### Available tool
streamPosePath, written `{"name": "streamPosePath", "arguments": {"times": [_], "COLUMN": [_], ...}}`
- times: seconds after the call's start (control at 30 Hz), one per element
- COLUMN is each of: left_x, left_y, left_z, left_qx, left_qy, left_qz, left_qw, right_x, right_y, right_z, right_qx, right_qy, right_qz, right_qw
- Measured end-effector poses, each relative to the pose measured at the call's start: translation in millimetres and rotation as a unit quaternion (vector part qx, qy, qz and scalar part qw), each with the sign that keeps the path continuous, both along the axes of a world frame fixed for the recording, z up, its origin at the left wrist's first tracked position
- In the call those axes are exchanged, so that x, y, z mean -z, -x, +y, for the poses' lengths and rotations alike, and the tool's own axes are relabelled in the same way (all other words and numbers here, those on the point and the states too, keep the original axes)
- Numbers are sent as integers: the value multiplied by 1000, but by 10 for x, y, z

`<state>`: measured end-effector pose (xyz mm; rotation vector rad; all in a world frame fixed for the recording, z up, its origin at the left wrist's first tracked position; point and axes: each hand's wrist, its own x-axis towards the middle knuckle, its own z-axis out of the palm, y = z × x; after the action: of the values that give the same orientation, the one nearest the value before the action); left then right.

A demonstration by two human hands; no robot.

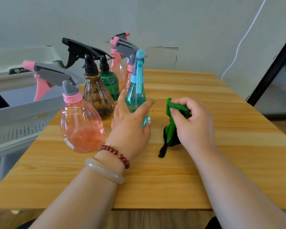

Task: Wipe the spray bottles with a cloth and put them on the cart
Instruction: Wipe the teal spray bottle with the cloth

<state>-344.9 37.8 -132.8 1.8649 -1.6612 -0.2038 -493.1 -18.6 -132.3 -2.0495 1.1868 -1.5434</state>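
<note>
Head view: on the worktop [172, 179] stand a near pink bottle [80, 123], a brown bottle [96, 95] that is dark at its base, a green bottle [110, 81] and a teal bottle [135, 96]. Whether any holds liquid is unclear. The left hand [130, 128] is spread open, thumb and fingers either side of the teal bottle. The right hand [193, 124] clutches the bunched green cloth [171, 128]. The cart [15, 116] at the left is cut off by the frame edge.
</note>
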Motion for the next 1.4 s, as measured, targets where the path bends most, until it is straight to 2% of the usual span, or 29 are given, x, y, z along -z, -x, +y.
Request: {"name": "streamPosePath", "arguments": {"times": [0.1, 0.2, 0.33, 0.47, 0.6, 0.8, 0.87, 0.97, 1.1, 1.23, 1.4], "left_x": [25, 3, -4, 60, 37, 26, 32, 80, 81, 93, 88], "left_y": [-48, -44, -26, -44, -65, -47, -31, -35, -44, -34, -57], "left_z": [26, 69, 108, 112, 78, 57, 64, 60, 33, -3, -13], "left_qx": [26, 37, -43, -104, -103, -117, -92, -54, -94, -143, -123], "left_qy": [27, 101, 194, 201, 135, 91, 68, 80, 106, 135, 115], "left_qz": [62, 125, 225, 237, 292, 195, 211, 231, 178, 169, 193], "left_qw": [997, 986, 954, 945, 941, 970, 971, 968, 974, 966, 967], "right_x": [0, -14, -25, -25, -11, -16, -19, -15, -2, -2, 2], "right_y": [22, 28, 36, 20, -3, 14, 18, 25, 15, -16, -10], "right_z": [-10, -20, -20, -12, -4, -12, -10, -7, -11, -15, -15], "right_qx": [8, 11, 7, 5, 0, 14, 17, 18, 17, 20, 19], "right_qy": [-11, -29, -50, -56, -52, -74, -81, -96, -100, -90, -92], "right_qz": [-3, -6, -8, -12, -4, -14, -15, -18, -21, -18, -7], "right_qw": [1000, 1000, 999, 998, 999, 997, 996, 995, 995, 996, 996]}}
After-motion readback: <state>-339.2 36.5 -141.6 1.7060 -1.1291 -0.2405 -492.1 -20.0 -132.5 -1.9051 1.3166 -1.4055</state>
